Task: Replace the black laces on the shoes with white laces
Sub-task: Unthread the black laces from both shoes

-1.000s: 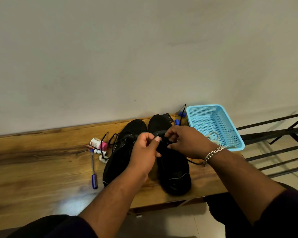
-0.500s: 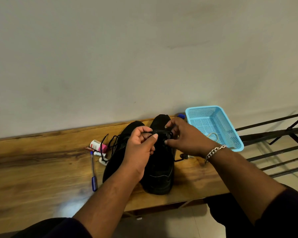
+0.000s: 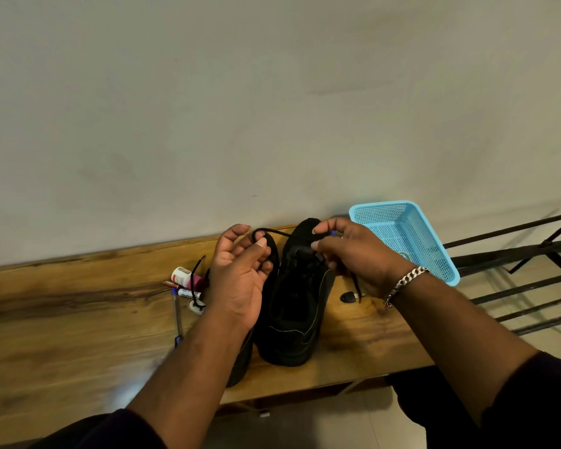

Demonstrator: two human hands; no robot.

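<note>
Since the earlier frame, both hands have drawn a black lace [image 3: 274, 233] out into a taut span above the right shoe [image 3: 297, 306]. Left hand [image 3: 240, 273] pinches one end, its grip curled narrow; right hand [image 3: 353, 254] pinches the other by the shoe's toe. Both shoes stand on the wooden worktop [image 3: 78, 325], the left shoe [image 3: 240, 364] mostly hidden. A blue basket [image 3: 434, 247] sits just beside the right hand.

Bench [image 3: 62, 338] left of the pens [image 3: 188, 291] is bare wood, open approach; pens and small bottle [image 3: 181, 276] crowd the left shoe [image 3: 240, 361]; blue basket [image 3: 412, 238] blocks right of the right shoe [image 3: 292, 319]; wall [image 3: 272, 108] close behind; front edge free.
</note>
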